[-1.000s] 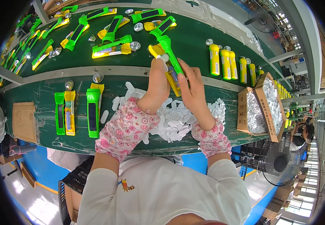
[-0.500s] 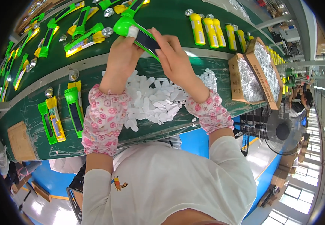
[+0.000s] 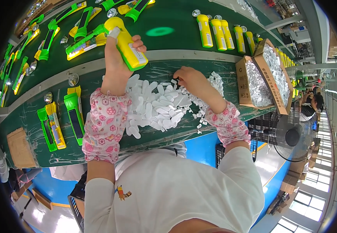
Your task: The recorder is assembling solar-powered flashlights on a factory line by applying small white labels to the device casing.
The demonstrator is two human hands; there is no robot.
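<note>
My left hand (image 3: 115,68) is wrapped round a yellow and green flashlight (image 3: 128,46), held tilted above the table's back rail with its yellow side up. A white wrap shows on a finger by the flashlight's head. Over the white pieces my right hand (image 3: 195,81) is lowered, its fingers curled together; whatever they hold, if anything, is too small to make out. Flat white oval pieces (image 3: 158,105) lie in a loose heap between my forearms. Smaller white pieces (image 3: 216,83) are scattered beneath and beside my right hand.
Opened flashlight halves (image 3: 74,112) with reflectors lie at left, near a brown cardboard piece (image 3: 21,146). Across the rail, the green belt (image 3: 168,40) carries more opened flashlights and a row of yellow ones (image 3: 204,31). Cardboard boxes (image 3: 254,83) of small pieces and a fan (image 3: 292,136) stand right.
The flashlight has been turned from its green, dark-panelled side to its yellow side. My right hand has let go of it and come down to the small white pieces.
</note>
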